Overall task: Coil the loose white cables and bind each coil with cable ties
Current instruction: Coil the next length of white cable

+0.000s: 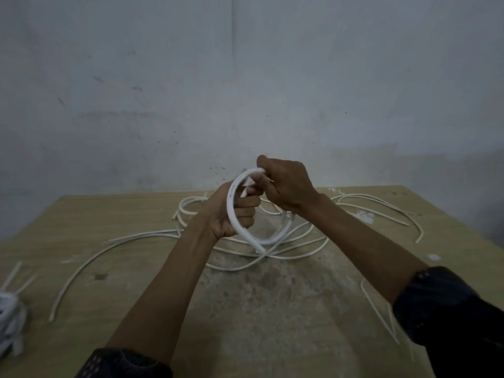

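The coil [259, 242] is a round loop of thick, smooth white cable with a flat, ribbon-like face, held upright in the air above the middle of the surface [95, 323]. It appears to be a couple of turns lying close together, though the blur makes the count unclear. Its low end hangs just above the tangle below.

Both hands are closed on it. The left hand [218, 214] grips the loop's left side, fingers curled through the ring. The right hand [286, 186] holds the top, fingers bent round the cable where the turns meet.

Under the coil, loose cables [152, 233] sprawl in long thin arcs across the far half of the surface; several cross at one spot just below the loop, and others trail out left and right to cut ends.

The surface is pale plywood with faint grain and a worn, greyish, mottled patch in the middle. At its left edge sits a bundle [9, 315] of white cable, blurred, with flat white strips sticking up from it. Near the right sleeve [450, 309] lie two thin white strips [379, 312] – ties or cable, I cannot tell. The sleeves are dark, with a small pattern. Behind stands a dull grey wall [245, 77] – scuffed and smudged.
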A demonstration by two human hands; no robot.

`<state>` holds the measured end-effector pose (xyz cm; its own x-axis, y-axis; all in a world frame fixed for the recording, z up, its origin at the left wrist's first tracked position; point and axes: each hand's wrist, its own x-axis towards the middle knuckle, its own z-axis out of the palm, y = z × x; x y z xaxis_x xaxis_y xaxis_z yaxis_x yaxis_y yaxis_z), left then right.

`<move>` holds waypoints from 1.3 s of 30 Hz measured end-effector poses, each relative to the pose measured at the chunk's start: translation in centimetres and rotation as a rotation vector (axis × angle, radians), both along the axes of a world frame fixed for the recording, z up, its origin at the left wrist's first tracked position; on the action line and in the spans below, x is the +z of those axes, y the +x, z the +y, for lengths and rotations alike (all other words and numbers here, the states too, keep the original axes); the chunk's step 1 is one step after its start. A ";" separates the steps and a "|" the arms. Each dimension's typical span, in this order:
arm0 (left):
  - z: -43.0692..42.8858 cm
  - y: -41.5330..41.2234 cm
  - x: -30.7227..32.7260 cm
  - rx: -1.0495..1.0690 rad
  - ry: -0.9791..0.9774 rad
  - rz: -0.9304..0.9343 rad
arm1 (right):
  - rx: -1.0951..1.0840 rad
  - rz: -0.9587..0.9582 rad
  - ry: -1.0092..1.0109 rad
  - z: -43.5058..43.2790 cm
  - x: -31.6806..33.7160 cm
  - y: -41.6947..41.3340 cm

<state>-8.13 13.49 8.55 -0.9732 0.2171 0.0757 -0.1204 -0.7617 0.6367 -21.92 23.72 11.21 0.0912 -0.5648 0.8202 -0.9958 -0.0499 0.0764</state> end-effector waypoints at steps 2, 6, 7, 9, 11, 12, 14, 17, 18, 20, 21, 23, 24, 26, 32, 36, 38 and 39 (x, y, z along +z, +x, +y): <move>-0.1 0.1 0.0 0.026 -0.043 0.030 | -0.005 0.111 0.025 0.3 -0.1 -0.6; 0.5 0.6 0.1 0.161 -0.288 0.043 | 0.004 0.189 0.023 0.5 -0.3 -0.7; 0.3 0.7 0.1 0.213 -0.323 0.042 | 0.007 0.171 0.012 0.5 -0.5 -0.5; -0.3 0.9 0.2 0.327 -0.305 0.062 | 0.033 -0.111 -0.027 0.6 -0.7 0.1; -0.8 1.0 0.8 0.505 -0.221 0.122 | 0.067 -0.687 -0.248 0.9 -0.7 1.0; -0.9 1.0 1.0 0.628 -0.175 0.139 | 0.100 -1.023 -0.388 1.3 -0.7 1.8; -0.9 0.8 1.4 0.880 -0.103 0.139 | 0.260 -1.702 -0.348 2.3 -1.0 3.3; -0.5 0.2 1.4 1.169 -0.126 0.097 | 0.446 -2.060 0.189 3.2 -2.3 7.3; -0.2 -0.1 1.3 1.239 -0.156 0.079 | 0.511 -2.118 0.195 2.9 -2.5 8.5; 0.1 -0.7 1.1 1.348 -0.205 0.056 | 0.644 -2.305 -0.055 2.0 -2.2 10.1; 0.3 -0.9 1.0 1.386 -0.220 0.044 | 0.680 -2.369 -0.193 1.5 -1.9 10.7; 0.8 -1.1 0.8 1.422 -0.255 0.008 | 0.633 -2.398 -0.337 0.5 -1.8 11.0; 1.0 -1.3 0.6 1.420 -0.267 -0.009 | 0.588 -2.374 -0.342 0.1 -1.9 11.0; 1.0 -1.1 0.5 1.379 -0.276 -0.023 | 0.543 -2.352 -0.333 -0.3 -1.7 10.7; -2.5 1.5 1.1 1.092 -0.020 0.006 | 0.258 -1.593 -0.095 -0.3 -3.0 8.7; -2.4 1.8 1.1 0.926 -0.087 -0.015 | -0.147 -0.956 0.058 -0.6 -4.6 8.9; -2.2 2.1 1.4 0.919 -0.171 -0.013 | -0.280 -0.805 0.122 -0.4 -4.3 8.0; -2.0 2.2 1.4 0.927 -0.233 -0.020 | -0.343 -0.744 0.160 0.0 -4.1 7.4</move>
<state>-5.89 11.45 9.92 -0.7662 -0.6332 0.1098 0.4547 -0.4135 0.7889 -14.54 23.67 7.09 -0.6413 -0.5771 0.5057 -0.7452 0.3114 -0.5897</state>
